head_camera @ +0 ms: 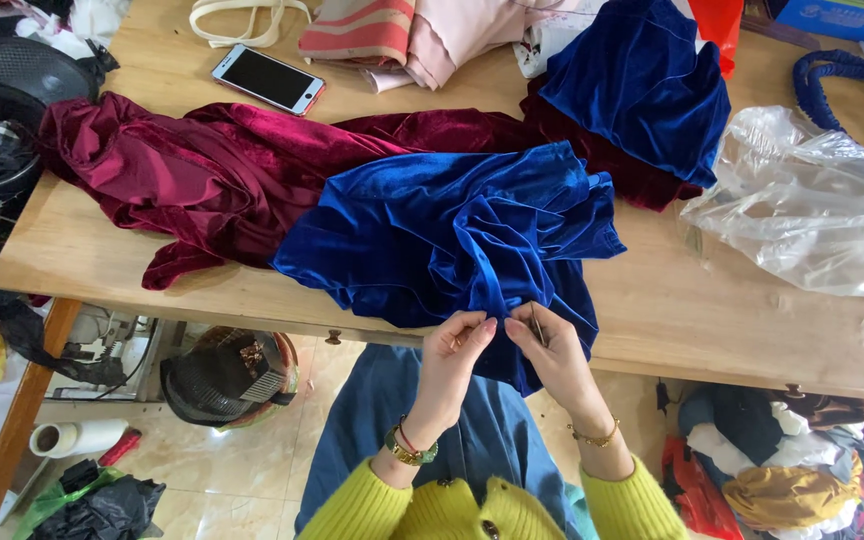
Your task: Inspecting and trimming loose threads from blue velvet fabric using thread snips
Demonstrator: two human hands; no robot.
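A blue velvet cloth lies bunched on the wooden table, its lower edge hanging over the front. My left hand pinches that hanging edge between thumb and fingers. My right hand pinches the same edge just beside it, fingertips almost touching the left; a thin dark tool seems to sit in its fingers, too small to identify. Both wrists wear bracelets and yellow sleeves. A dark red velvet cloth spreads to the left, partly under the blue one.
A second blue velvet piece lies at the back right. A clear plastic bag sits right, a phone and folded pink fabrics at the back. Under the table are a roll, a dark helmet-like object and cloth piles.
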